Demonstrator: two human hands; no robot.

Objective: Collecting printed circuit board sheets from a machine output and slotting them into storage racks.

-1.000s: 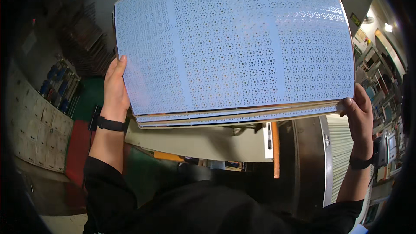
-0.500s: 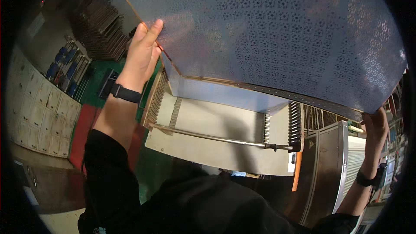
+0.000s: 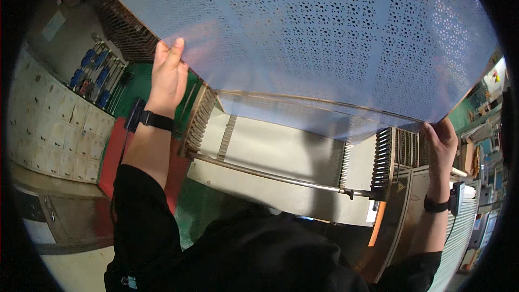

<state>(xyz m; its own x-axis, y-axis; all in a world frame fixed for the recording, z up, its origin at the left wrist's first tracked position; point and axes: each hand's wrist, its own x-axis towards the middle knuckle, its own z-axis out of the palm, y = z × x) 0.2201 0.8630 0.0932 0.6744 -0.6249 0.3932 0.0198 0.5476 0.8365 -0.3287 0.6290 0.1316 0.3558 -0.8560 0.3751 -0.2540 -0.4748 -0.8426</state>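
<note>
A large, thin blue panel [image 3: 324,38], pierced all over with small patterned holes, fills the upper part of the view. My left hand [image 3: 170,78] is closed on its left edge, thumb lying on the face towards me. At the panel's lower right corner, my right hand [image 3: 442,138] pinches the edge. Below and behind it stands a slotted rack [image 3: 270,176] with a metal bar across its front and toothed sides [image 3: 383,154]. Another bluish sheet [image 3: 292,121] shows inside the rack, partly hidden by the raised panel.
Pale lockers [image 3: 59,135] line the left side, beside a red and green floor [image 3: 192,208]. A metal cabinet [image 3: 403,205] stands close on the right of the rack. Farther back at the left is a stand with blue items [image 3: 92,73].
The panel has shifted left and tilted, so its hole pattern shows more brightly. Both hands have moved left with it, keeping their hold. The view has turned slightly.
</note>
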